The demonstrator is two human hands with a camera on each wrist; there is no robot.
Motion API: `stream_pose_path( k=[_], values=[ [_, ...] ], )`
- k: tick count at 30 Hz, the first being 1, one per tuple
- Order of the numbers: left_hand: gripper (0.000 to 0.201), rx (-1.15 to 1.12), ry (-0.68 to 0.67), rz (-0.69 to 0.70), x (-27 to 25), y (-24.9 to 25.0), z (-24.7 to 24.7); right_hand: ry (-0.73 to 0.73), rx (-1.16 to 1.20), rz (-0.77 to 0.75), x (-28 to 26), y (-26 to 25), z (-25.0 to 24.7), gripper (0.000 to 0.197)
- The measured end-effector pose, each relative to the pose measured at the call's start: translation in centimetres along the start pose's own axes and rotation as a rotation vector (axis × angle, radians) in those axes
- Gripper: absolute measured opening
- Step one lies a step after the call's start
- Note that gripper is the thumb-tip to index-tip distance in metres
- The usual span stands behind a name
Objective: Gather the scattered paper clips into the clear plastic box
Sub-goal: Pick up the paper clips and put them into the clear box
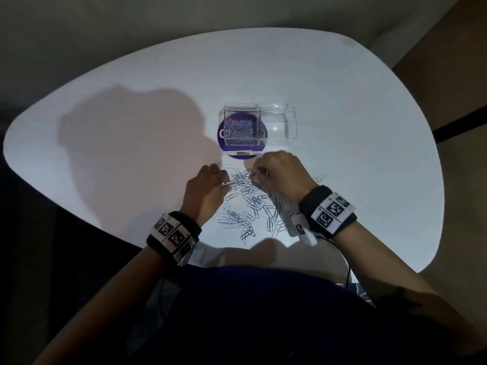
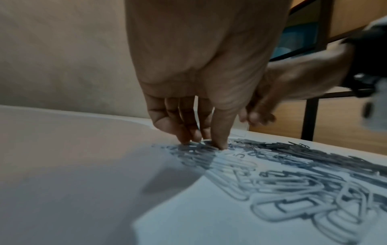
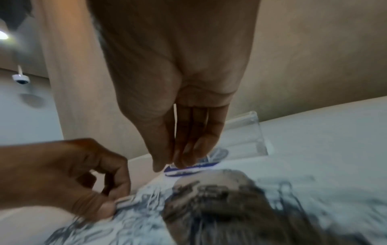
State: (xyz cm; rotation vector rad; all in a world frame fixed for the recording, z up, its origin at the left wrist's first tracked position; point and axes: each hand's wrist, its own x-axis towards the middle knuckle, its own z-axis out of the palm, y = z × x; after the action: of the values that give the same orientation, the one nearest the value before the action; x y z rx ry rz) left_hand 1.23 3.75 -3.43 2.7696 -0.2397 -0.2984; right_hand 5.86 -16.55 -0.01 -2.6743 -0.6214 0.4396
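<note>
My left hand [image 1: 208,184] pinches one clip [image 1: 232,183] at the pile [image 1: 247,206] near the table's [image 1: 369,127] front edge. My right hand [image 1: 279,171] has fingers bunched together, pointing down; I cannot tell if it holds anything. The box [image 1: 279,125] stands beyond.

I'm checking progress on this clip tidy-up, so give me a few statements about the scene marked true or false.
1. The clear plastic box already holds some paper clips. True.
2. The scattered paper clips lie beyond the box, on its far side. False: they lie between the box and the person.
3. The left hand pinches a clip at the pile's edge. True.
4. The box stands on a red square mat. False: a round purple disc lies under it.
5. The right hand rests inside the box. False: it is over the pile, short of the box.
</note>
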Motion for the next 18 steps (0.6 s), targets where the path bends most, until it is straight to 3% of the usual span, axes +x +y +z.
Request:
stream_pose_path(
  k=[6,8,11,18],
  values=[
    [0.016,-0.244,-0.009,-0.087,0.4,-0.3,-0.9,-0.095,0.025,0.020,-1.9,0.5,2.0,0.024],
    [0.013,-0.339,0.044,-0.086,0.3,-0.8,-0.9,-0.105,0.036,0.012,-2.2,0.7,2.7,0.018],
    [0.007,-0.430,0.061,-0.119,0.3,-1.5,-1.0,-0.068,0.081,0.020,-2.8,1.2,3.5,0.016],
    [0.013,-0.495,0.010,-0.141,0.2,-2.1,-1.4,0.040,0.195,0.059,-3.7,2.0,2.5,0.011]
  ],
)
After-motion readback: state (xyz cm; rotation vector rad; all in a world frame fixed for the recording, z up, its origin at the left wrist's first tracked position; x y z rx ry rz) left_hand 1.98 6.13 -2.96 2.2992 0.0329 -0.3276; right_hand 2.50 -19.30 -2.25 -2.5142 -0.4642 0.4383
